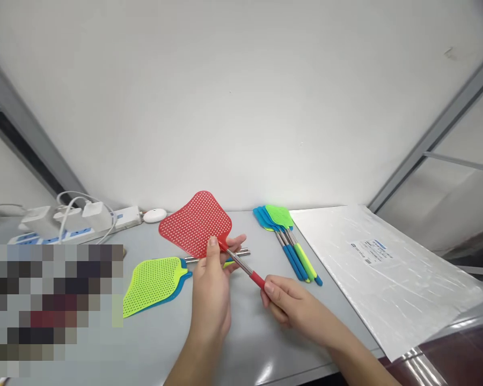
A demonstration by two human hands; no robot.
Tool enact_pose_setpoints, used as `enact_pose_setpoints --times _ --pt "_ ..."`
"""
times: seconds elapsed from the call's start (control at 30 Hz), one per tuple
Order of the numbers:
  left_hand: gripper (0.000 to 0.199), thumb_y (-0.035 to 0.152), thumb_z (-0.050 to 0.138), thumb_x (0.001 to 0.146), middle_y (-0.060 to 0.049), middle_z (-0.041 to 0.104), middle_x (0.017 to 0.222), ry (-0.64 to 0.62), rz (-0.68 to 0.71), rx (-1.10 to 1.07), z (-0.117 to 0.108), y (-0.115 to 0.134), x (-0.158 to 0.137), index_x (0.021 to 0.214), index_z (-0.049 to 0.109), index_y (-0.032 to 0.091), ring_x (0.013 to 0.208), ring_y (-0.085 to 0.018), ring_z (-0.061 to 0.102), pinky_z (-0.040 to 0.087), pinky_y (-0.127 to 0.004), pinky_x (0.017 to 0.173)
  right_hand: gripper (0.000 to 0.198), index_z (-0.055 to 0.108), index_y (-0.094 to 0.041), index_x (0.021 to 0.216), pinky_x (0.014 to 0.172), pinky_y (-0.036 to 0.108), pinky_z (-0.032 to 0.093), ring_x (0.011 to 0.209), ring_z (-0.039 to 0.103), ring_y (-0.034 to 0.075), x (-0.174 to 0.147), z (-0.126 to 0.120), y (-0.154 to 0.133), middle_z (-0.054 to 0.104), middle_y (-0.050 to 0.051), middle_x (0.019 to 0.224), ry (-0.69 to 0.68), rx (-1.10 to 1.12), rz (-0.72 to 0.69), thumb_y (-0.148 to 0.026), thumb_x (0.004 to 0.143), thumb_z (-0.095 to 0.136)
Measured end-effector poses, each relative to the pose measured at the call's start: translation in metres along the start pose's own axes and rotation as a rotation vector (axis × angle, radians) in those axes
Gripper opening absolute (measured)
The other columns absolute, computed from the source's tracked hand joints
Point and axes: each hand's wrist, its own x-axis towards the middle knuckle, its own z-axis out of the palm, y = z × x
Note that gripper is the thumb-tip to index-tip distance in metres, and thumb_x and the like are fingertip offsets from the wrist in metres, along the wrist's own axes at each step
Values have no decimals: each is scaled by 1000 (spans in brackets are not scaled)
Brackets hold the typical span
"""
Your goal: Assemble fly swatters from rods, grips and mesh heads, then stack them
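Between both hands is a red fly swatter [197,222] with a perforated head and a silver metal shaft. My left hand [212,284] pinches it at the neck, thumb on top, with some fingers stretched out behind. Around its red handle my right hand [290,305] is closed. The head points up and to the left, above the table. Left of my left hand lie a yellow-green fly swatter [155,281] and a blue one [173,292] beneath it, their shafts partly hidden behind that hand.
A pile of blue and green fly swatters [292,246] lies at the back right. Beside it is a white plastic-wrapped flat package [386,273] with a label. A power strip [124,217] with white plugs and cables stands back left, near a white rounded device [155,215]. A blurred patch covers the lower left.
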Motion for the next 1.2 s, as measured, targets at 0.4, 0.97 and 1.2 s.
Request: enact_pose_setpoints --times 0.4,0.97,1.2 --pt "26 41 55 89 -5 63 124 -247 201 586 -24 1 -14 105 70 26 122 -25 51 35 -37 103 40 48 -21 117 53 26 28 51 49 18 5 -63 6 51 -3 56 857 -895 72 -47 98 26" --pt "17 24 48 93 -1 61 120 -154 607 1028 -82 -14 -40 100 63 27 119 -21 47 42 -42 98 28 47 -22 112 51 27 24 59 59 23 22 -68 10 61 2 64 827 -1282 300 -39 95 34" --pt "18 27 49 93 -1 61 120 -160 594 1029 -77 -14 -40 101 64 27 119 -22 47 44 -42 96 21 51 -21 97 50 27 24 63 60 19 21 -63 11 66 5 81 837 -1308 264 -36 93 37"
